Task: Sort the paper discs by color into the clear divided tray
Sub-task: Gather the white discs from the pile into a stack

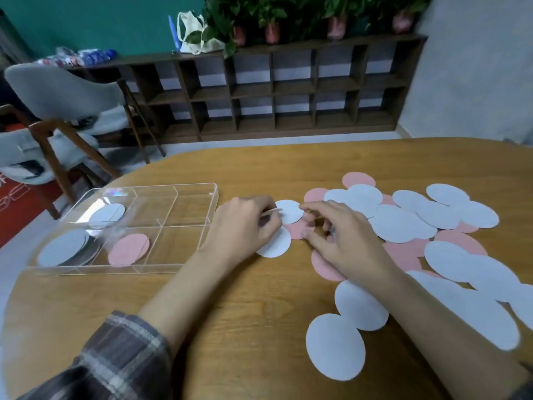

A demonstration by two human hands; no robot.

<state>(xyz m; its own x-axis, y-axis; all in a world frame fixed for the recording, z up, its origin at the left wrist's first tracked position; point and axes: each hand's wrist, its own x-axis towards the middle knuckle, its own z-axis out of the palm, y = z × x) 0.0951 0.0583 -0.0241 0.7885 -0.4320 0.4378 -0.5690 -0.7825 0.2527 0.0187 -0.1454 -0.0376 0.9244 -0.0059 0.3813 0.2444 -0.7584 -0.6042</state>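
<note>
Paper discs [403, 223]: flat round cut-outs, white & pink, matte, heaped overlapping on rt half of wooden table [230, 327]. Two more white ones [336, 346] lying apart nr front edge. One white disc [290, 211] between both hands, just rt of clear divided tray [173, 184]. Inside tray: white discs in two left compartments, single pink disc [129, 249] in near middle one.

Tray's rt wall just beside left knuckles. Open wood in front of tray, down to table's rounded rim. Pile crowding rt side out to picture edge.

Left hand [245, 223]: knuckles up, fingers curled, pinching white disc's left edge, over a second white disc [277, 245]. Right hand [343, 238]: palm down, index tip touching same disc's rt edge, other fingers curled above a pink one; cannot tell whether gripping. Plaid sleeve [121, 356] on left forearm.
</note>
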